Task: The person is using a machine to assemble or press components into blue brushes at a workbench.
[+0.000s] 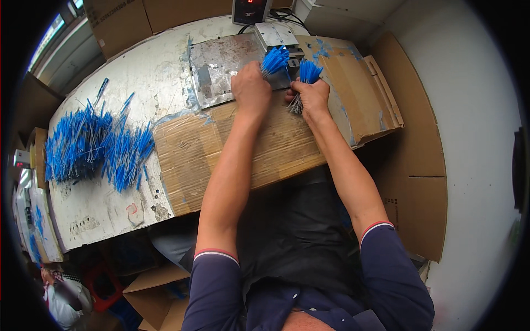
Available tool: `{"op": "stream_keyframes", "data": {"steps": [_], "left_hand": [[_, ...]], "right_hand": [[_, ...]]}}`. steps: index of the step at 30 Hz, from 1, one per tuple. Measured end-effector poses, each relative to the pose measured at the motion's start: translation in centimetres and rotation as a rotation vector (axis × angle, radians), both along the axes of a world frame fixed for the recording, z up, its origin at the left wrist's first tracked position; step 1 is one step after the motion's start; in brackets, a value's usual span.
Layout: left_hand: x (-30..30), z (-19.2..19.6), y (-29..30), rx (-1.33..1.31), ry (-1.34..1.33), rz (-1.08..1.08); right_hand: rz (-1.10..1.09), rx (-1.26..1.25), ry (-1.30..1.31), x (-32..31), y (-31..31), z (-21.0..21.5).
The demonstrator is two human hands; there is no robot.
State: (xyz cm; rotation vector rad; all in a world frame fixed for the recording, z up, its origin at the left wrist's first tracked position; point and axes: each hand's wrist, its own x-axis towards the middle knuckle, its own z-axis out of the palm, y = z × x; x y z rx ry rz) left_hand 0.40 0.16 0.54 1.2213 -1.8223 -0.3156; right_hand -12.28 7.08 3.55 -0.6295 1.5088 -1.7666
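Note:
My left hand (251, 90) is closed around a bundle of thin silver wire pieces with blue ends (275, 60); the blue ends fan out past the fingers, beyond the hand. In my right hand (312, 95), a second bundle of the same pieces (309, 71) is gripped, blue ends pointing away from me and bare wire ends hanging below the fist. Both hands are just in front of a small metal machine block (276, 36), the left over the edge of a metal plate (221, 69). My left fingertips are hidden.
A large loose pile of blue and silver wire pieces (83, 140) lies on the worn white table (105, 215) at the left. Flattened cardboard (187, 160) covers the front edge. Behind the machine stands a box with a red display (251, 11). An open carton (157, 292) sits below.

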Motion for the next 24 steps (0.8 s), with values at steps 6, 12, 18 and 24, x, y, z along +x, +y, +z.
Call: {"op": "stream_keyframes", "data": {"steps": [6, 12, 18, 24], "left_hand": [[-0.5, -0.7, -0.2, -0.060, -0.060, 0.034], [-0.7, 0.1, 0.2, -0.027, -0.138, 0.040], [-0.4, 0.0, -0.3, 0.010, 0.009, 0.179], [0.2, -0.1, -0.3, -0.002, 0.080, 0.147]], "right_hand": [[-0.102, 0.031, 0.112, 0.5, -0.2, -0.2], [-0.128, 0.006, 0.095, 0.1, -0.2, -0.8], [-0.121, 0.024, 0.067, 0.2, -1.4, -0.4], [-0.125, 0.151, 0.039, 1.1, -2.3, 0.6]]}}
